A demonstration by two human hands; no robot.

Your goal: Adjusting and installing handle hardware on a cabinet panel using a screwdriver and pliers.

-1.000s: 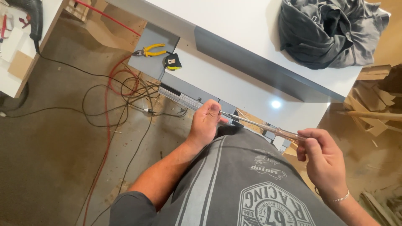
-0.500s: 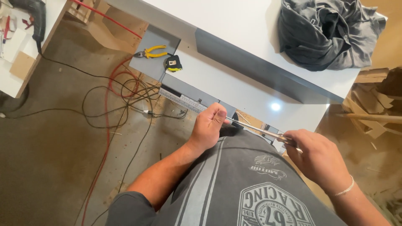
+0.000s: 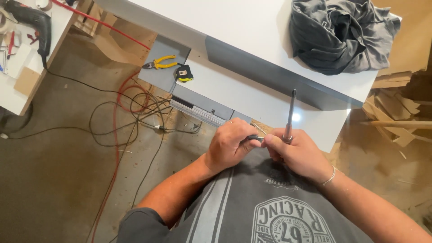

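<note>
Closest in, we have 2 hands meeting right over the grey printed shirt [image 3: 270, 211]. Our left hand [image 3: 231, 144] is clenched around a small dark piece [image 3: 254, 138] that peeks out towards the right hand. Our right hand [image 3: 299, 153] grasps 1 slim metal rod [image 3: 289, 118] at its lower end, and the rod stands almost upright, its tip rising over the white tabletop [image 3: 252, 96]. Both fists touch each other and hide where the piece and the rod meet, so we cannot tell how they join. 1 thin bracelet [image 3: 330, 177] sits on the right wrist. Just beyond the knuckles, 1 metal ruler [image 3: 198, 113] lies along the table's edge. Further out, 1 pair of yellow-handled pliers [image 3: 158, 63] and 1 yellow and black tape measure [image 3: 183, 73] rest on a grey panel [image 3: 163, 76]. Left of that, red and black cables [image 3: 130, 108] tangle on the floor. Far right, 1 crumpled grey cloth [image 3: 339, 33] sits on the tabletop. Far left, 1 power drill [image 3: 31, 20] lies on another bench.
</note>
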